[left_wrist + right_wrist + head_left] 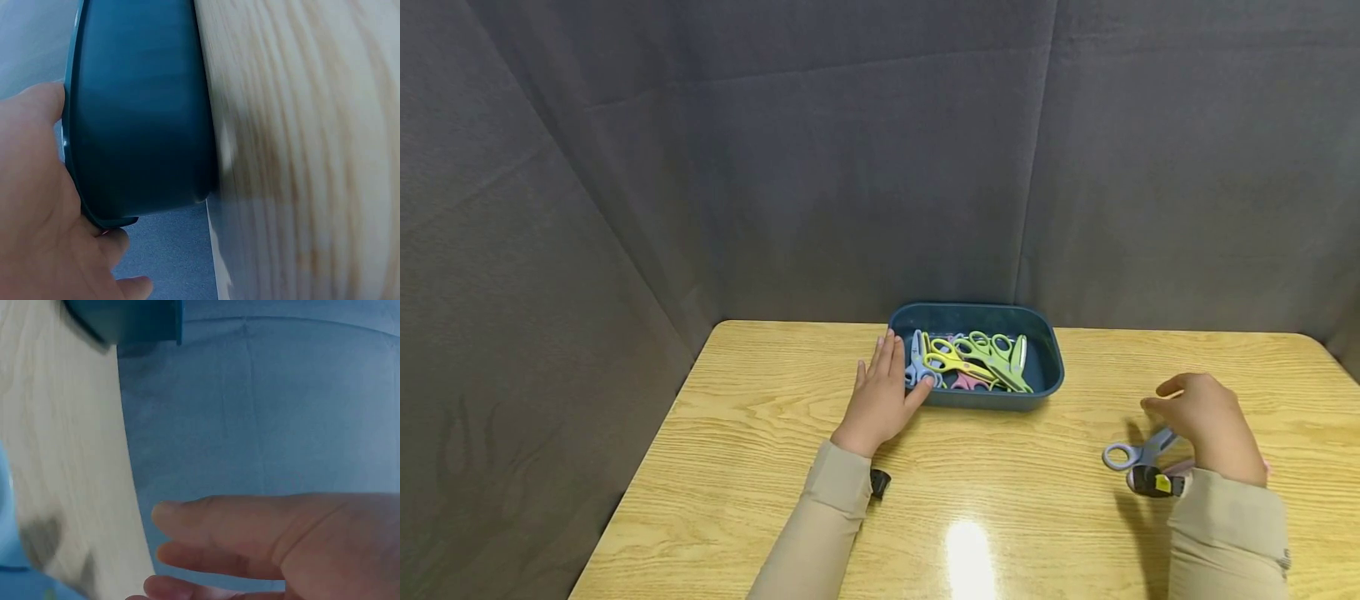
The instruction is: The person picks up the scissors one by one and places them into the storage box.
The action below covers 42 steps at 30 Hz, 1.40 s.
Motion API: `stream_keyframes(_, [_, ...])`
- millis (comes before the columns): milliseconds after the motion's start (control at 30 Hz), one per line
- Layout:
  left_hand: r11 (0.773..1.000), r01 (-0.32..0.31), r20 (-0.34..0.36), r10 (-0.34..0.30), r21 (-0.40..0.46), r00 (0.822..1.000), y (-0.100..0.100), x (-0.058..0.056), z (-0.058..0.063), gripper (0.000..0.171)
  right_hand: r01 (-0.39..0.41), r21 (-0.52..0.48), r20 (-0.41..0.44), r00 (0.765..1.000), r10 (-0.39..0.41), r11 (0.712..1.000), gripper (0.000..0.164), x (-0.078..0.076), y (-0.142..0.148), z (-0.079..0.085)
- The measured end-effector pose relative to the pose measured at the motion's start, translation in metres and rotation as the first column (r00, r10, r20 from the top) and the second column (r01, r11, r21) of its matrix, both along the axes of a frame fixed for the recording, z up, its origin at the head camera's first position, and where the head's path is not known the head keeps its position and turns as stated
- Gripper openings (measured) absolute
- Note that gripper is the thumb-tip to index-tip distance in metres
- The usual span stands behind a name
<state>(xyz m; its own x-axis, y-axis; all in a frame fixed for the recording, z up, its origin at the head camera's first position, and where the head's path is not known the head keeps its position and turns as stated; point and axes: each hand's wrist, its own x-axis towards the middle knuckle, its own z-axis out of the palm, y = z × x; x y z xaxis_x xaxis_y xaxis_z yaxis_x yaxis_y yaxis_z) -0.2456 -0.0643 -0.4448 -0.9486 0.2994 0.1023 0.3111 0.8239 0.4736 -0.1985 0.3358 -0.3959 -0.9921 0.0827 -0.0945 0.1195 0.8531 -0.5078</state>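
Note:
My left hand (880, 396) rests on the left end of a dark blue bin (1051, 379), fingers straight along its rim. The left wrist view shows the thumb and fingers at the edge of the bin's wall (137, 112). Inside lie several scissors: blue ones (917, 367), yellow ones (951, 360), green ones (1000, 364) and a pink handle (970, 382). Over on the right, my right hand (1213, 425) hovers with bent fingers above lavender scissors (1148, 454) on the table. Nothing shows between its fingers (219, 519). Pink scissors (1183, 468) are partly hidden beneath that hand.
The wooden table (760, 467) ends at the back against a grey cloth curtain (850, 192), which also hangs along the left side. The bin stands near the table's back edge. A bright glare spot (970, 558) shows near the front.

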Motion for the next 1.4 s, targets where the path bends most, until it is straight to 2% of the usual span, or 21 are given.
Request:
stream_keyframes(300, [1.0,-0.002,-0.002,0.002,-0.007,1.0,0.0,-0.001,-0.002,0.084,0.02,-0.017,0.088,0.996,-0.018,1.0,0.054,0.0,0.007,-0.005])
stream_keyframes(633, [1.0,0.0,0.001,0.0,-0.007,1.0,0.0,0.0,0.0,0.083,0.048,-0.031,0.11,0.993,-0.045,0.998,0.045,0.0,0.012,-0.014])
stream_keyframes(800, [1.0,-0.003,0.004,0.003,-0.009,1.0,0.0,0.0,-0.001,0.084,0.051,0.011,0.084,0.995,-0.052,0.999,0.04,-0.001,0.015,-0.019])
stream_keyframes(933, [1.0,-0.003,0.007,0.003,-0.014,1.0,0.0,-0.001,-0.002,0.085,0.086,0.017,0.076,0.993,-0.087,0.996,0.037,0.001,0.014,-0.022])
stream_keyframes(1133, [1.0,0.0,0.012,0.001,-0.011,1.0,0.0,0.0,0.0,0.084,0.149,0.016,0.088,0.985,-0.149,0.989,0.023,0.002,0.011,-0.024])
stream_keyframes(1400, [1.0,-0.004,0.002,0.004,-0.013,1.0,0.0,0.0,0.0,0.084,0.223,0.062,0.06,0.972,-0.227,0.973,0.027,-0.001,0.011,-0.028])
